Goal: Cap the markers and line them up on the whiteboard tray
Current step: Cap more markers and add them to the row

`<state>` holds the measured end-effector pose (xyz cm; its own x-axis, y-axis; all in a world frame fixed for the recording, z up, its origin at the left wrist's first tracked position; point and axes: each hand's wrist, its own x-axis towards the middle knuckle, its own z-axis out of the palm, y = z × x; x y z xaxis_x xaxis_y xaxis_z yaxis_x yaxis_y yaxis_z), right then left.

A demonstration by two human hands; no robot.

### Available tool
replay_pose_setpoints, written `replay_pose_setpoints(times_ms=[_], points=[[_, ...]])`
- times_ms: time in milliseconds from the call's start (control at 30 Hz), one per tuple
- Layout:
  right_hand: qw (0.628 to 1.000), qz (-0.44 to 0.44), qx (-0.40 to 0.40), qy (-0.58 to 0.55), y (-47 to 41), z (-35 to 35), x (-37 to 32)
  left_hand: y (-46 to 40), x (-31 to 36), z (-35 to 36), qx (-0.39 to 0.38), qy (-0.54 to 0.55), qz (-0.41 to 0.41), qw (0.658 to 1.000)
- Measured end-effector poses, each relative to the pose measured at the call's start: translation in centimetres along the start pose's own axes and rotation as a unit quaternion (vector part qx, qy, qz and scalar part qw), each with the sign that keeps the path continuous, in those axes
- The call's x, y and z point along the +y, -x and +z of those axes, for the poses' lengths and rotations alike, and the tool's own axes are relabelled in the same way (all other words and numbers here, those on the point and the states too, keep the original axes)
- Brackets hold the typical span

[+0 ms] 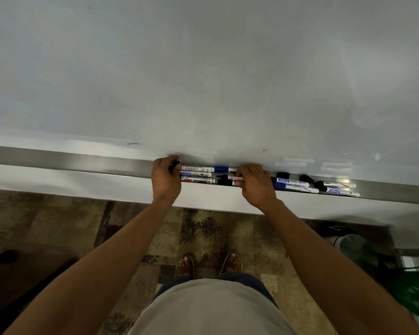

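Note:
A metal whiteboard tray [82,163] runs across the view under the whiteboard [203,68]. Between my hands lie three white markers side by side [196,175], with a blue cap [221,169] and black caps [223,180] at their right ends. My left hand [166,180] rests on the left ends of these markers, fingers curled over a black cap. My right hand [254,184] presses on a marker with a red label [235,178]. To the right lie several more markers [293,184] and loose black caps [306,178].
Below the tray is a white wall ledge [58,182], then patterned carpet [203,233] with my sandalled feet. A bin [353,247] stands at the lower right, and a dark chair base [0,264] at the lower left.

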<state>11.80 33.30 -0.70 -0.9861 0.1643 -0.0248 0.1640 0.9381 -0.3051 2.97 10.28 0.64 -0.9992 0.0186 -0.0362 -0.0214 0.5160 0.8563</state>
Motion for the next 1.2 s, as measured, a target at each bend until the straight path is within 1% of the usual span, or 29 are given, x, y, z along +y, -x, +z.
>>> replay_pose_setpoints(times_ms=[133,200,300,467,600,800,1067,1200], points=[[1.000,-0.002,0.011,0.002,0.1,-0.1,-0.1,1.0,1.0,1.4,-0.018,0.048,-0.010,0.999],[1.000,-0.011,0.024,-0.010,0.4,0.1,-0.1,1.3,1.5,1.9,-0.031,0.089,-0.026,0.995],[0.999,-0.021,0.046,-0.019,0.9,0.0,0.0,1.7,2.3,2.4,-0.057,0.188,-0.085,0.977],[0.996,-0.011,0.078,-0.029,1.6,-0.9,-0.1,2.2,3.1,3.0,-0.069,0.278,-0.142,0.948],[0.995,-0.037,0.094,-0.026,1.9,-1.8,-0.8,2.5,3.2,3.4,-0.104,0.277,-0.170,0.940],[0.995,-0.040,0.094,-0.012,2.5,-2.0,-1.3,3.6,4.3,4.0,-0.109,0.287,-0.182,0.934],[0.997,-0.031,0.071,0.000,3.0,-1.6,-1.6,4.2,5.3,4.0,-0.118,0.279,-0.194,0.933],[0.995,-0.061,0.081,-0.004,3.5,-1.6,-1.9,4.5,5.5,4.0,-0.151,0.274,-0.207,0.927]])
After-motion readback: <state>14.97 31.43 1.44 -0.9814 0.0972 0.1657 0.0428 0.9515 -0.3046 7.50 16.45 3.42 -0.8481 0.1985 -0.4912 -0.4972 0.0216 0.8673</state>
